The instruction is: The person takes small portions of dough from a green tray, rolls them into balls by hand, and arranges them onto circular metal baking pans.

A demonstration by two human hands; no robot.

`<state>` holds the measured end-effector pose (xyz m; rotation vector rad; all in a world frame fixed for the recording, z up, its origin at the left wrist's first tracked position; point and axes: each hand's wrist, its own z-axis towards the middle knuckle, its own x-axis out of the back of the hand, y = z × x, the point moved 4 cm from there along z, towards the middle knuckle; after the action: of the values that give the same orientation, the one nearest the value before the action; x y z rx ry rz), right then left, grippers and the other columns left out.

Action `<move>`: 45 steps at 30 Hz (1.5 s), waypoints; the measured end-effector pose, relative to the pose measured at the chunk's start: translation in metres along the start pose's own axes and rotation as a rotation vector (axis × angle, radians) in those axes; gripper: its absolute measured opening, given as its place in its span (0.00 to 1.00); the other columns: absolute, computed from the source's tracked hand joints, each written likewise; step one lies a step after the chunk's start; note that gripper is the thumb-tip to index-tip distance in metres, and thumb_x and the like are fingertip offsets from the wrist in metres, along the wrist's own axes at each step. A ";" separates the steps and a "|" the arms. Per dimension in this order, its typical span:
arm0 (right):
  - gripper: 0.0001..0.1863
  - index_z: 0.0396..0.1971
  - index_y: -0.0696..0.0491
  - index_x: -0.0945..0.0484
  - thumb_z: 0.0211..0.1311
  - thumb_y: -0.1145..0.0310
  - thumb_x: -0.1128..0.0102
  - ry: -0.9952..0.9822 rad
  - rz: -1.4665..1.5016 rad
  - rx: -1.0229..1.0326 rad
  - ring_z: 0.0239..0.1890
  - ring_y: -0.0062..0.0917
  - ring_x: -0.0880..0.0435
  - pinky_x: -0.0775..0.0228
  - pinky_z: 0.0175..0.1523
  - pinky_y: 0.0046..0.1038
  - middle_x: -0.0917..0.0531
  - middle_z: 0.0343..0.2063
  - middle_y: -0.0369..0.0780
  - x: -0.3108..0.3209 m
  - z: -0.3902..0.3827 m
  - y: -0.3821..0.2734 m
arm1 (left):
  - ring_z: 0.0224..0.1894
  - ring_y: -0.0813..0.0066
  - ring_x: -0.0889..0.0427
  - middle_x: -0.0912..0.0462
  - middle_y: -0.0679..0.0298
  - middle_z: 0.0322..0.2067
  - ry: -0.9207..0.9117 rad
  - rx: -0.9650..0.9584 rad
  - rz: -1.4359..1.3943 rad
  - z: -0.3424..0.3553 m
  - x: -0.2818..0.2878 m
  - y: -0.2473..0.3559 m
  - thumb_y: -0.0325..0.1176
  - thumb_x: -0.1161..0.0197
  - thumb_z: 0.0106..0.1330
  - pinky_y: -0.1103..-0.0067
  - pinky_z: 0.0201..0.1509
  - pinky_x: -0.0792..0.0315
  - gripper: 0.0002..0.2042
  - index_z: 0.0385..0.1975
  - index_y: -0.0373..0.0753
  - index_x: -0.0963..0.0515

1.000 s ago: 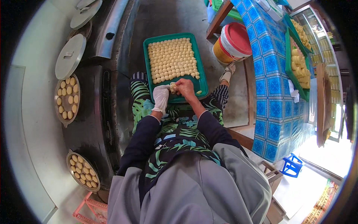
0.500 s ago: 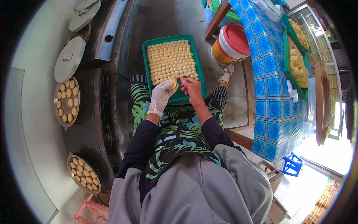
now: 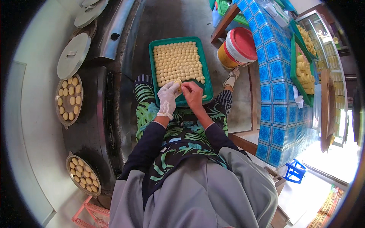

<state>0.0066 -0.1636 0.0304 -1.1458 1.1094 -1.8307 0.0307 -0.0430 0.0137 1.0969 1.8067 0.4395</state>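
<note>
My left hand, in a thin white glove, is closed around a pale round dough piece above the near part of a green tray. Bare, my right hand meets it from the right, thumb and fingertips pinched at the dough's edge. The fingers partly cover the dough, so its exact shape is hard to make out. Behind both hands, tight rows of small cream dough balls fill most of the tray. One small loose piece lies by its near right corner.
On the left, a black stove carries two round pans of browned dough rounds; metal lids stand behind. To the right are a red-lidded bucket and a table with a blue checked cloth, bearing green trays of yellow pastries.
My right hand has moved left, closing the gap to the dough in my left hand; its fingers now pinch there. The whole view has shifted slightly.
</note>
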 end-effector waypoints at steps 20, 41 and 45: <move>0.08 0.36 0.58 0.16 0.57 0.74 0.36 -0.087 0.895 -0.572 0.33 0.21 0.20 0.29 0.41 0.24 0.16 0.33 0.37 0.032 -0.005 -0.006 | 0.39 0.69 0.17 0.18 0.58 0.40 -0.276 0.144 0.107 -0.033 -0.030 0.033 0.26 0.41 0.63 0.74 0.44 0.20 0.14 0.48 0.30 0.23; 0.05 0.28 0.61 0.17 0.48 0.79 0.36 -0.255 0.434 -0.275 0.37 0.23 0.18 0.25 0.43 0.25 0.17 0.37 0.42 0.046 -0.003 -0.022 | 0.33 0.68 0.16 0.17 0.54 0.36 -0.387 0.129 0.452 -0.031 -0.026 0.041 0.25 0.36 0.56 0.79 0.37 0.22 0.29 0.60 0.25 0.35; 0.04 0.27 0.60 0.17 0.50 0.77 0.37 -0.346 0.686 -0.456 0.36 0.22 0.19 0.26 0.43 0.24 0.18 0.36 0.41 0.043 -0.003 -0.013 | 0.33 0.67 0.15 0.17 0.54 0.36 -0.375 0.279 0.308 -0.032 -0.027 0.036 0.28 0.38 0.61 0.75 0.38 0.20 0.25 0.57 0.25 0.32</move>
<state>-0.0138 -0.1952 0.0556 -1.0822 1.5087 -0.8440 0.0255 -0.0413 0.0690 1.5496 1.3979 0.1443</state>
